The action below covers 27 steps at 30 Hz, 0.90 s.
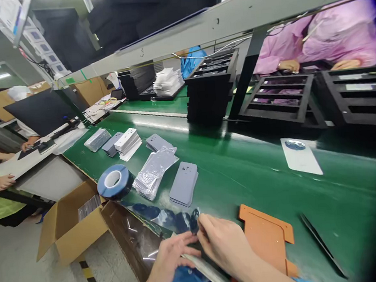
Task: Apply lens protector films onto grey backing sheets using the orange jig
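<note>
A clear film strip with dark round stickers (168, 217) runs along the front edge of the green bench. My right hand (227, 244) is closed in a pinch at the strip's right end, by one dark round sticker. Just left of it, my left hand (173, 257) has its fingers spread, their tips close to the strip and to my right fingers. Under my right forearm lies an orange plate-shaped fixture (264, 239). Grey phone back panels (184, 182) lie in a stack beyond my hands, beside a bundle of panels in clear film (154, 169).
A blue tape roll (114, 181) stands at the bench's left edge, above an open cardboard box (74, 224). Black tweezers (323, 245) and a white panel (301, 156) lie to the right. Black trays (208, 96) are stacked behind, below a beam (179, 35); co-workers sit beyond.
</note>
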### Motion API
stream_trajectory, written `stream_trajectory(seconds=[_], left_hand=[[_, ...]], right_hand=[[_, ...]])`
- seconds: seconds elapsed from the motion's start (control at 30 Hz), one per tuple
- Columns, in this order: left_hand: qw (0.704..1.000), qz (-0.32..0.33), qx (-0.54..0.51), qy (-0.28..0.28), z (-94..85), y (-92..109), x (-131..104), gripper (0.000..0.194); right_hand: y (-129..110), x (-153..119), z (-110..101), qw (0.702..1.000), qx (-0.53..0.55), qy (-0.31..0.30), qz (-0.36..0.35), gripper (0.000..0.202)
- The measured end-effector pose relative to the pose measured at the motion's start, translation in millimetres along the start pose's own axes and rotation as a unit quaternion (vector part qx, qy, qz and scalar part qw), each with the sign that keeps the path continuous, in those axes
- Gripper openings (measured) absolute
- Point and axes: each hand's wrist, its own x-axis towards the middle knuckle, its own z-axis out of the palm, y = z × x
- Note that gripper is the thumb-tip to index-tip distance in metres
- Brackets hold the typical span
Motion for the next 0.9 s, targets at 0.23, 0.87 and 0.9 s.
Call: stream_trajectory(seconds=[0.23,0.87,0.9], left_hand=[[0.984,0.154,0.02,0.086,35.8,-3.7,21.5,0.086],[0.962,0.129,0.19,0.15,17.5,14.5,38.8,0.114],[0.962,0.133,0.191,0.144,15.6,12.5,38.0,0.11]], right_hand=[[-10.3,-3.1,-2.7,0.989,0.086,-0.105,0.05,0.014],[-21.0,-3.5,-0.4,0.938,0.235,-0.225,-0.118,0.001],[-19.7,-2.8,-1.0,0.938,0.251,-0.216,-0.106,0.006]])
